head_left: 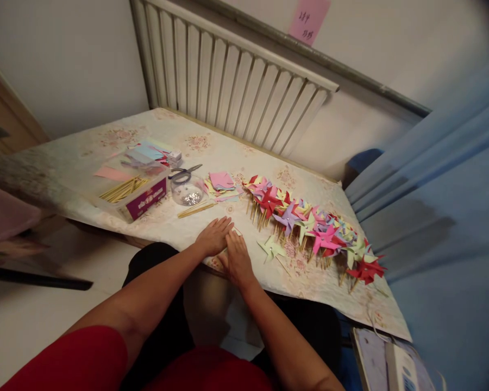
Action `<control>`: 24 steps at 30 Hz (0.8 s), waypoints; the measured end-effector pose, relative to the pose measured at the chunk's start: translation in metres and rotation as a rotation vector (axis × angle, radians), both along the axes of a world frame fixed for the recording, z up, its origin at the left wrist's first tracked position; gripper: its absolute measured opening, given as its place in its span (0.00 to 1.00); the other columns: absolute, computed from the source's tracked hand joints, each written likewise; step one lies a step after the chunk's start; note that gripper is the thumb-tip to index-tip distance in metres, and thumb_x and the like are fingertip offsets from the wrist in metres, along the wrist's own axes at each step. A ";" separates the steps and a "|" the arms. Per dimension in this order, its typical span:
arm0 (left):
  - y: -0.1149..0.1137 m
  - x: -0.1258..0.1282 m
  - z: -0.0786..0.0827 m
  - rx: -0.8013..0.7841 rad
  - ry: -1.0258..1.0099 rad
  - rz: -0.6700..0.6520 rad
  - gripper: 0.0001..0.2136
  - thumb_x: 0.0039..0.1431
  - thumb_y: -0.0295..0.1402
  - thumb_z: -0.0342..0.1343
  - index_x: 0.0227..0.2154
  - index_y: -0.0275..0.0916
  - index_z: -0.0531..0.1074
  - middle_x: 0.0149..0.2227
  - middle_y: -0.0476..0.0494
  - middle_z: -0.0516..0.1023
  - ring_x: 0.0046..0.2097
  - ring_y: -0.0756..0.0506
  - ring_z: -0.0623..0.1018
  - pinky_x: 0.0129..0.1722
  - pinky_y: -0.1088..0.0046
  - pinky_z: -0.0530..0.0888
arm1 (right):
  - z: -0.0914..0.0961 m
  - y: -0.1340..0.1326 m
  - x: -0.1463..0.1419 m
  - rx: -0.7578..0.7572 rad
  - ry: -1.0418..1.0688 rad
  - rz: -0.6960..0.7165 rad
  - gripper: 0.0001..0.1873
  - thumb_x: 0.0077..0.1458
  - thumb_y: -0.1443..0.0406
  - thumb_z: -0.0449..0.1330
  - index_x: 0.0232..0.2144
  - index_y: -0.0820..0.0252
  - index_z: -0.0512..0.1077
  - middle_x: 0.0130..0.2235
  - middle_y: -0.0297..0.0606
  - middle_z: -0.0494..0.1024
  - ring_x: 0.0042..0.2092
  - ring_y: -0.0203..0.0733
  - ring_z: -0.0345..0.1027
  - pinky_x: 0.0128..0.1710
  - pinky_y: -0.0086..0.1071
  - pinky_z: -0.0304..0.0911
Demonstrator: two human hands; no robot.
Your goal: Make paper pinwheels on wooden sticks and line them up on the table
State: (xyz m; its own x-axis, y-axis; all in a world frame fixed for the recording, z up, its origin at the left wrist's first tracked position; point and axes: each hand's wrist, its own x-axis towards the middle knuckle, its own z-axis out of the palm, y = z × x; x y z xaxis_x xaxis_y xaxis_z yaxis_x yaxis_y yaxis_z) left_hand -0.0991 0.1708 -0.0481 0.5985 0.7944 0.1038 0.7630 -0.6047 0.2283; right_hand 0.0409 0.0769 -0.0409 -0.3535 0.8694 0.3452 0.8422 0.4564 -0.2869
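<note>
My left hand [215, 237] and my right hand [238, 258] meet at the table's front edge. Between and under their fingers is a small piece of pale paper [237, 231], mostly hidden. The left fingers point right, close together, pressing on it. My right fingers point away from me, with the thumb tucked to the left. Just right of the hands lies a pale green pinwheel [272, 249] on its stick. Beyond my left hand are a few loose wooden sticks [195, 210] and a stack of coloured paper squares [221, 182].
Many coloured pinwheels [287, 218] stand in rows at the right. At the left are a clear box of sticks [126, 198], a round tub of small shiny pieces [189, 196], scissors [183, 174] and coloured sheets [146, 152]. A radiator [228, 70] stands behind the table; a blue curtain [440, 179] hangs right.
</note>
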 end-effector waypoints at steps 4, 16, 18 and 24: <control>-0.001 0.001 0.001 0.034 -0.025 -0.005 0.26 0.65 0.36 0.44 0.64 0.38 0.61 0.68 0.36 0.58 0.69 0.40 0.55 0.67 0.56 0.52 | -0.010 0.014 -0.003 -0.044 -0.099 -0.078 0.39 0.63 0.54 0.56 0.64 0.80 0.54 0.66 0.66 0.56 0.70 0.57 0.45 0.67 0.55 0.45; -0.001 0.000 -0.002 0.045 -0.025 -0.001 0.29 0.65 0.45 0.45 0.64 0.36 0.60 0.69 0.34 0.56 0.70 0.39 0.54 0.67 0.56 0.50 | -0.029 0.001 0.007 -0.001 -0.072 -0.262 0.36 0.63 0.56 0.56 0.63 0.79 0.57 0.64 0.68 0.59 0.69 0.62 0.46 0.64 0.58 0.48; 0.000 0.000 -0.002 0.047 -0.019 0.001 0.29 0.65 0.46 0.45 0.65 0.36 0.59 0.69 0.35 0.55 0.70 0.39 0.54 0.67 0.56 0.50 | -0.028 -0.004 0.011 -0.035 -0.054 -0.307 0.35 0.63 0.57 0.54 0.63 0.79 0.57 0.64 0.67 0.60 0.69 0.61 0.46 0.64 0.58 0.48; 0.000 0.000 -0.004 0.042 -0.027 0.005 0.29 0.65 0.46 0.45 0.65 0.37 0.60 0.69 0.35 0.55 0.70 0.38 0.54 0.67 0.55 0.50 | -0.012 -0.005 0.016 0.065 0.082 -0.297 0.30 0.65 0.60 0.50 0.63 0.74 0.57 0.63 0.60 0.63 0.68 0.55 0.49 0.65 0.56 0.49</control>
